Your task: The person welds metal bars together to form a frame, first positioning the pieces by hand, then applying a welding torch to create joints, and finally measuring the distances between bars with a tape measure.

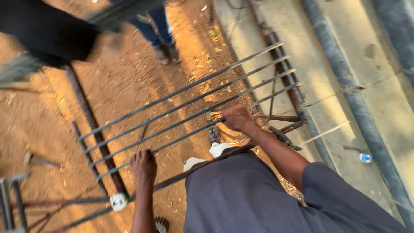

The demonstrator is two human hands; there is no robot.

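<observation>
another person's legs (pixel 160 32) standing at top | small bottle (pixel 365 158) lying on concrete slab (pixel 327 77) | dry leaves (pixel 214 41) littering red dirt ground (pixel 125 82) | white roll (pixel 118 202) sitting lower left

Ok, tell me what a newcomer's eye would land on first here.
First the metal grille of parallel bars, slanting across the middle over reddish dirt. Both hands grip it: the left hand on the near edge at lower centre, the right hand further up towards the right. Another person's legs stand at the top, and concrete with a dark pipe runs down the right.
</observation>
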